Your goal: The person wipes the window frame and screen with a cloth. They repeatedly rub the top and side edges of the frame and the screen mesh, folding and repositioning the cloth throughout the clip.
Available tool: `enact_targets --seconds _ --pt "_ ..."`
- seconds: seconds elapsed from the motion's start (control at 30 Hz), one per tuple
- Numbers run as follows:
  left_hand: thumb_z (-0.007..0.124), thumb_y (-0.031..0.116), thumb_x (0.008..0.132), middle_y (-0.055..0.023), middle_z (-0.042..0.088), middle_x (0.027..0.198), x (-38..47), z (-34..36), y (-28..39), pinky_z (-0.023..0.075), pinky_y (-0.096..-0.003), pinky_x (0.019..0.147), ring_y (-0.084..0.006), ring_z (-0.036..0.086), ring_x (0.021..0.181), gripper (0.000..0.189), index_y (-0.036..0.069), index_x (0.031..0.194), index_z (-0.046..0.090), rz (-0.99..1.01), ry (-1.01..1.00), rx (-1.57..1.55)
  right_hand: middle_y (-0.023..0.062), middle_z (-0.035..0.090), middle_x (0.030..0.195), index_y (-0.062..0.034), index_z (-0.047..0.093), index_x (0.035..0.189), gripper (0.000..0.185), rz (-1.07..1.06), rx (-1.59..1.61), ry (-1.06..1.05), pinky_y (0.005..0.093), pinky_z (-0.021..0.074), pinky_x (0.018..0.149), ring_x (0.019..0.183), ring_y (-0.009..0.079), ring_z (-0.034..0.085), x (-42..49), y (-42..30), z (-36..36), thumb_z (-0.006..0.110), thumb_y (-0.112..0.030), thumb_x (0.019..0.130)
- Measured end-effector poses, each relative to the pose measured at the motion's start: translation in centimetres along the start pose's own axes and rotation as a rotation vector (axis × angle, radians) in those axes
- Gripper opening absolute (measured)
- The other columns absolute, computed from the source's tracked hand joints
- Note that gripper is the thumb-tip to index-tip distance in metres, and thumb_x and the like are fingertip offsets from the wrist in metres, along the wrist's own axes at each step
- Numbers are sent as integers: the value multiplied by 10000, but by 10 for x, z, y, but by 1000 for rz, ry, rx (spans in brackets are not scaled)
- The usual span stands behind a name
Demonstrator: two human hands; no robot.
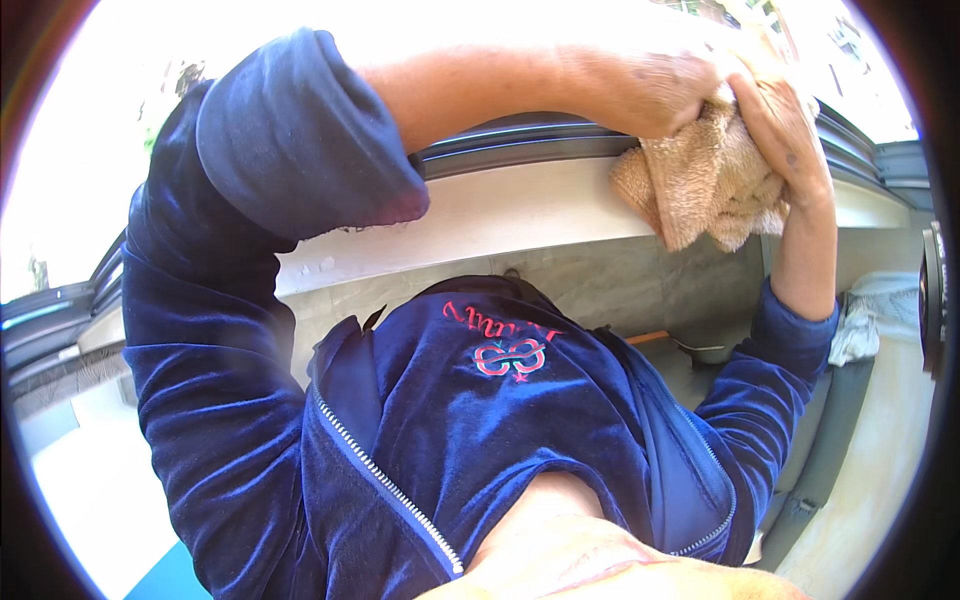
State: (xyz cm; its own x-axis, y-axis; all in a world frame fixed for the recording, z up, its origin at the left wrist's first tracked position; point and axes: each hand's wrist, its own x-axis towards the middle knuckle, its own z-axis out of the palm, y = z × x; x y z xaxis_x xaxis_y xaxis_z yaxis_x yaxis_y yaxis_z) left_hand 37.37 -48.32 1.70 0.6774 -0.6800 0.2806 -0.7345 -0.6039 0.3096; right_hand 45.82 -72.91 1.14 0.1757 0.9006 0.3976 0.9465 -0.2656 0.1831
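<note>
A tan plush cloth [694, 176] hangs in folds between my two hands, over the pale window sill [517, 206]. My left hand [671, 90] reaches across from the left and grips the cloth's upper part. Close beside it, my right hand [780, 131] is clasped on the cloth from the right. The fingers of both hands are partly lost in bright glare. Behind the cloth runs the dark metal window track [525, 146]. The cloth's lower edge hangs past the sill's front edge.
Below the sill is a grey tiled wall [585, 277]. A thin orange object [649, 337] lies low beside my body. To the right are a whitish crumpled cloth or bag [855, 334], a grey bar [832, 435] and a dark rounded object [932, 300]. More window frame [49, 315] stands left.
</note>
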Motion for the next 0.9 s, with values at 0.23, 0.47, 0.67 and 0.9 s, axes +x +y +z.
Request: enact_targets --seconds 0.23,0.47,0.67,0.9 --pt "598 128 916 -201 654 944 -20 54 -28 554 -448 835 -350 680 921 191 -51 940 660 321 187 350 165 668 1148 -44 549 1323 409 -44 -176 -52 423 512 903 1044 318 641 -20 -13 39 566 -63 915" --pt "531 234 1020 -232 688 1007 -95 9 -16 543 -409 845 -357 681 883 505 40 1485 510 58 175 191 271 387 1577 -27 751 1014 340 279 364 15 671 221 1187 1473 475 315 51 -68 44 523 -279 1018" --pt "538 169 954 -283 654 891 -120 -29 27 527 -464 800 -412 685 846 529 14 1459 524 -574 -83 -89 160 675 1136 -122 579 1327 345 -117 154 68 449 523 912 1035 349 652 71 -86 59 527 -158 988" --pt "605 118 955 -257 630 1378 -142 -58 36 431 -415 1109 -370 594 1312 461 -35 1388 568 -432 -62 -77 185 727 1005 -80 682 1122 443 241 480 -88 448 522 866 969 372 678 97 -110 46 422 -435 1068"
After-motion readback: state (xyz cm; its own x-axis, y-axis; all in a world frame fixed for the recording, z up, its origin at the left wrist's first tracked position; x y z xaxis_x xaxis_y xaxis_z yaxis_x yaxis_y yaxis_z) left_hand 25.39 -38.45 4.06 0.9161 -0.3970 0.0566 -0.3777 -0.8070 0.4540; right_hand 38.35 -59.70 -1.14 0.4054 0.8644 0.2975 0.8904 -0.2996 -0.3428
